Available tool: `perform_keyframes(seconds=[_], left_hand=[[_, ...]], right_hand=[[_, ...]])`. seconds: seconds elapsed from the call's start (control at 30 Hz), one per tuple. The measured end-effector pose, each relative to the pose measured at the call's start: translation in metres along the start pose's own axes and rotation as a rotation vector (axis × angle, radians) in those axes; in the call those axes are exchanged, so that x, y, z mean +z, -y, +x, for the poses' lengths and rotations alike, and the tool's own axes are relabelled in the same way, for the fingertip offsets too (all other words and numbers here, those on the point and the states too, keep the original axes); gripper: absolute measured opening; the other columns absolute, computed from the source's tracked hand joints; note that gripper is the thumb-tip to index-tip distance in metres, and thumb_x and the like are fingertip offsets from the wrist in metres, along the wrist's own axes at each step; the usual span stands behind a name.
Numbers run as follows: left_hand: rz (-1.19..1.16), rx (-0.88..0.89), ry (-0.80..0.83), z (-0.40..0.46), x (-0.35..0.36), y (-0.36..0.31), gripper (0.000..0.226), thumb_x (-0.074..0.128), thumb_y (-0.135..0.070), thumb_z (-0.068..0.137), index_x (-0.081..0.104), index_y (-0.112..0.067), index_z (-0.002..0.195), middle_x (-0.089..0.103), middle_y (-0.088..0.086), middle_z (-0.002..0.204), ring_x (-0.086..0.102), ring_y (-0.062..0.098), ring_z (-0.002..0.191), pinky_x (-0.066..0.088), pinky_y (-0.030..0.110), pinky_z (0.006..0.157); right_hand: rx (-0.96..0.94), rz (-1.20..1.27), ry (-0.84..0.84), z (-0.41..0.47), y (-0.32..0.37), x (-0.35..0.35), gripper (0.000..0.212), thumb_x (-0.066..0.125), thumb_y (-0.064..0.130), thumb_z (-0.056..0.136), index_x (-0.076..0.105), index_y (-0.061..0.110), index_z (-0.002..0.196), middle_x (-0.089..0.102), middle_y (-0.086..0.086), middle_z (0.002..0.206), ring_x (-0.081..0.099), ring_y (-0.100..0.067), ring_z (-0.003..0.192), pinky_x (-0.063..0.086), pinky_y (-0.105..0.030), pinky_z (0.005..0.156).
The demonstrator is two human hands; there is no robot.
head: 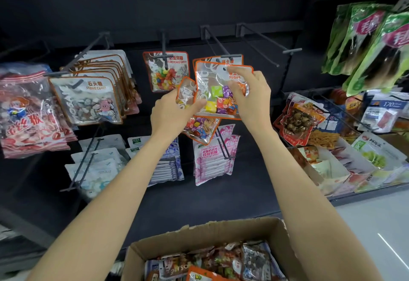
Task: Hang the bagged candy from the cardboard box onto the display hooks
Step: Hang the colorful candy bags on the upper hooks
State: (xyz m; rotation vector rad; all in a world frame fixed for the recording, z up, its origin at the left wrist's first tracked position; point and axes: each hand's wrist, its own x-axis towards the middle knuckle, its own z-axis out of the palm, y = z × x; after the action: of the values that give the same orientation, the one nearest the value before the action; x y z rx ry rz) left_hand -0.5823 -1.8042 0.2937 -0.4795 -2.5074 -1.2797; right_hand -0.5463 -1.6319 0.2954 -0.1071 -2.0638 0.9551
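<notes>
Cardboard box (212,230) bottom centre, open, packed with candy bags. I see both arms stretched up to frame centre. Right hand (250,97) pinches sugar bag (218,95) near its top hole, at hook (223,48) tip. Left hand (170,112) grips spare bags (199,129) beneath. Empty hook (267,37) right of it, free room there.

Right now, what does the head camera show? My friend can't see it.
Two hands, left hand and right hand, hold candy bags up near a hook. More bags fill the cardboard box below.
</notes>
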Motion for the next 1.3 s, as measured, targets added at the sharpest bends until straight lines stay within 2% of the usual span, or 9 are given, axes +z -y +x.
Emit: perform_keyframes(seconds=[0.33,0.57,0.7,0.8,0.97,1.07,1.13,1.2,1.3], left_hand=[[0.017,-0.006,0.023,0.009,0.006,0.003,0.036,0.065,-0.061,0.077,0.058,-0.026,0.083,0.059,-0.014,0.072,0.057,0.011,0.071,0.041,0.026,0.062],[0.187,-0.152,0.037,0.042,0.008,0.015,0.039,0.061,-0.054,0.083,0.064,-0.020,0.101,0.065,0.000,0.095,0.062,0.024,0.092,0.045,0.033,0.073],[0.455,-0.010,0.005,0.021,-0.015,0.025,0.025,0.059,-0.044,0.086,0.064,-0.020,0.088,0.059,-0.006,0.077,0.062,0.023,0.082,0.037,0.029,0.064],[0.226,0.058,0.110,0.005,-0.032,0.020,0.017,0.065,-0.043,0.085,0.067,-0.026,0.089,0.063,-0.013,0.074,0.060,0.013,0.070,0.040,0.028,0.059],[-0.410,0.057,0.055,-0.012,-0.021,-0.017,0.008,0.067,-0.032,0.086,0.061,-0.032,0.092,0.069,-0.014,0.091,0.067,-0.001,0.082,0.051,0.018,0.070],[-0.603,0.036,0.001,-0.020,0.013,-0.036,0.032,0.065,-0.029,0.088,0.054,-0.022,0.118,0.062,-0.018,0.105,0.061,-0.009,0.093,0.048,0.011,0.079],[-0.637,0.069,-0.144,-0.022,0.032,-0.040,0.052,0.066,-0.028,0.089,0.037,-0.025,0.132,0.048,-0.024,0.117,0.050,-0.015,0.107,0.044,0.014,0.093],[-0.627,0.146,-0.277,-0.020,0.046,-0.039,0.057,0.066,-0.023,0.089,0.031,-0.029,0.133,0.041,-0.021,0.127,0.043,-0.008,0.118,0.041,0.020,0.101],[-0.451,0.230,-0.266,-0.011,0.054,-0.037,0.042,0.064,-0.015,0.089,0.048,-0.017,0.128,0.044,0.000,0.132,0.041,-0.009,0.114,0.032,0.001,0.091]], right_hand=[[-0.004,-0.026,0.010,0.011,-0.008,0.007,0.027,0.061,0.020,0.092,0.065,0.027,0.118,0.058,-0.007,0.102,0.052,-0.012,0.084,0.034,-0.001,0.071],[-0.015,-0.189,-0.014,0.046,-0.024,0.039,0.024,0.060,0.015,0.092,0.060,0.008,0.115,0.052,-0.012,0.109,0.053,-0.019,0.080,0.049,-0.035,0.072],[-0.028,-0.230,-0.092,0.036,-0.028,0.047,0.033,0.061,0.011,0.089,0.057,0.011,0.122,0.046,-0.015,0.129,0.049,-0.026,0.109,0.048,-0.034,0.086],[0.119,-0.004,-0.097,-0.005,-0.019,0.035,0.039,0.058,0.023,0.094,0.052,0.020,0.133,0.038,-0.010,0.141,0.037,-0.022,0.128,0.034,-0.026,0.099],[0.402,0.618,0.030,-0.067,0.013,-0.010,0.050,0.058,0.036,0.093,0.034,0.034,0.137,0.062,0.002,0.120,0.064,-0.007,0.101,0.051,-0.030,0.091],[0.265,0.596,-0.077,-0.067,0.023,-0.017,0.060,0.061,0.019,0.093,0.028,0.029,0.141,0.071,-0.003,0.093,0.070,-0.012,0.085,0.055,-0.027,0.080],[0.197,0.472,-0.162,-0.057,0.020,-0.015,0.045,0.058,0.014,0.095,0.038,0.023,0.134,0.070,0.001,0.084,0.069,-0.008,0.079,0.055,-0.025,0.075],[0.162,0.354,-0.197,-0.044,0.009,-0.010,0.026,0.054,0.014,0.097,0.052,0.019,0.122,0.068,0.008,0.084,0.066,-0.001,0.077,0.053,-0.021,0.072],[0.147,0.248,-0.156,-0.028,-0.005,-0.003,0.024,0.051,0.013,0.098,0.064,0.018,0.116,0.067,0.012,0.099,0.059,0.005,0.080,0.045,-0.012,0.071]])
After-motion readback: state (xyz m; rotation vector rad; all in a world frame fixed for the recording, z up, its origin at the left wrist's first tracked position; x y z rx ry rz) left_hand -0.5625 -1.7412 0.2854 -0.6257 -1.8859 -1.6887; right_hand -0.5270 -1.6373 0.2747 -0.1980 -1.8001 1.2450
